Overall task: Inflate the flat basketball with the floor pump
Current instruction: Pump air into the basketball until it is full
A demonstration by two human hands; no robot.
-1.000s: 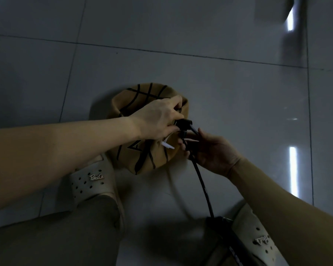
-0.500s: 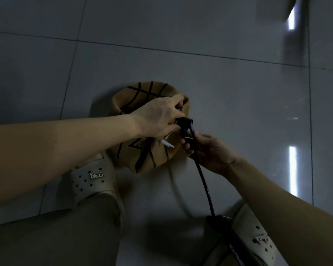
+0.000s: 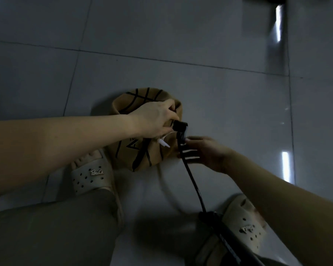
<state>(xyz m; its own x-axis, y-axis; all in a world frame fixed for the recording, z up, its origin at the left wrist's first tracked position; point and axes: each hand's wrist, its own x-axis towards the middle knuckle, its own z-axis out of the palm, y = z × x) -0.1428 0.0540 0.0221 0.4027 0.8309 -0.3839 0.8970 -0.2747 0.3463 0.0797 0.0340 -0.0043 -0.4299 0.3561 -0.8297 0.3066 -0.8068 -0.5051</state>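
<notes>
We find the basketball (image 3: 129,158) flat. Our left hand (image 3: 156,120) grips its skin beside the pump head (image 3: 180,125), and our right hand (image 3: 202,150) pinches the hose (image 3: 190,177). Seating is unconfirmed and pumping is outstanding.

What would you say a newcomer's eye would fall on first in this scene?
The flat tan basketball, crumpled on the tiled floor at centre, with the left hand gripping its upper fold. Right beside that hand sits the black pump head, and the right hand holds the hose that runs down to the pump at lower right.
</notes>
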